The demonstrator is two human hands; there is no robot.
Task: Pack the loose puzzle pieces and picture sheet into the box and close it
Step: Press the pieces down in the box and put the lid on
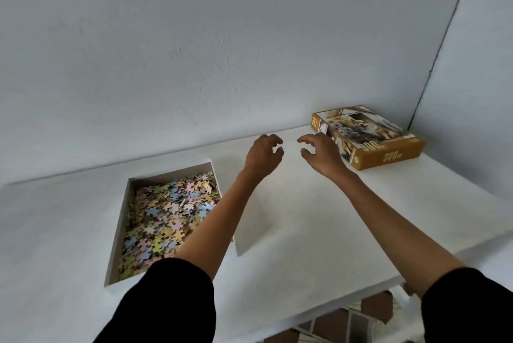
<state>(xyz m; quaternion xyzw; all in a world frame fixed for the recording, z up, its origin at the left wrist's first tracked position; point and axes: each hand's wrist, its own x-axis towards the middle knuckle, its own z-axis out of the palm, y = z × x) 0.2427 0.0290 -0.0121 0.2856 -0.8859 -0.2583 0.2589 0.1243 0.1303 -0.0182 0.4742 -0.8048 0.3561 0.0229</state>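
The person is reaching both arms out over the white tabletop [319, 217], and everything now hangs on where the lid [372, 137] is lying: at the far right corner, against the wall, picture side up, its long axis running away from the person and slanting to the right. The right hand [319, 152] is hovering just beside the lid's near-left corner, fingers curled and spread, holding nothing. The left hand [263, 155] is sitting further left, also loosely open and empty, so the right is plainly the nearer of the two. The box [119, 229] is lying open well apart on the left, under the left forearm, with the loose puzzle pieces [166, 212] heaped inside it. I cannot make out a picture sheet for certain. To my eye the lid will have to be carried leftward and turned to match the box before it closes.
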